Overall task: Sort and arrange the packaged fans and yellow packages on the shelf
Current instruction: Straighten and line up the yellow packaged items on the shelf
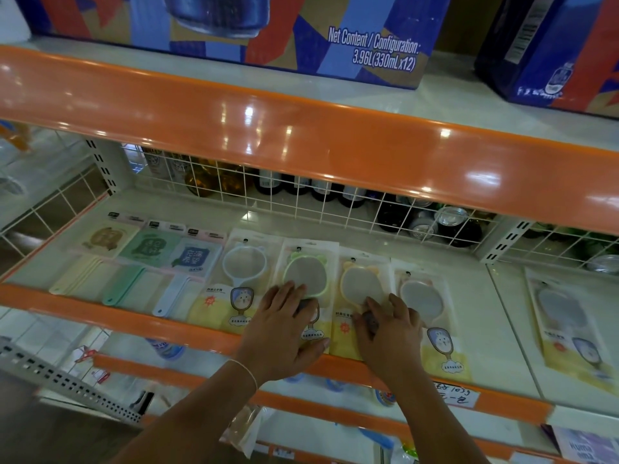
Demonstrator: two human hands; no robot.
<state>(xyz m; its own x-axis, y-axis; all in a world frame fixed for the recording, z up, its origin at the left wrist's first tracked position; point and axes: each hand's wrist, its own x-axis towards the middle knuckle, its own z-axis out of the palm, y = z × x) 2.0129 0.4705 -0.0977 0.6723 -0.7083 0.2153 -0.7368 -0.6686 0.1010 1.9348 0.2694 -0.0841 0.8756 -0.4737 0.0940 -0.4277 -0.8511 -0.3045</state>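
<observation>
Three packaged fans lie flat at the shelf's left: beige (102, 241), green (147, 249) and blue (192, 259). To their right lies a row of yellow packages holding round paddles: white-rimmed (244, 266), green-rimmed (306, 272), yellow-rimmed (360, 283) and pink-rimmed (422, 296). Another yellow package (569, 326) lies apart at the far right. My left hand (284, 333) rests flat on the green-rimmed package, thumb at its lower edge. My right hand (390, 333) presses on the yellow-rimmed package, fingers spread toward the pink-rimmed one.
An orange shelf lip (134, 321) runs along the front edge. A white wire grid (301, 192) backs the shelf, with bottles and cans behind it. The orange upper shelf (301, 135) overhangs closely. Bare shelf (502, 313) lies between the pink-rimmed and far-right packages.
</observation>
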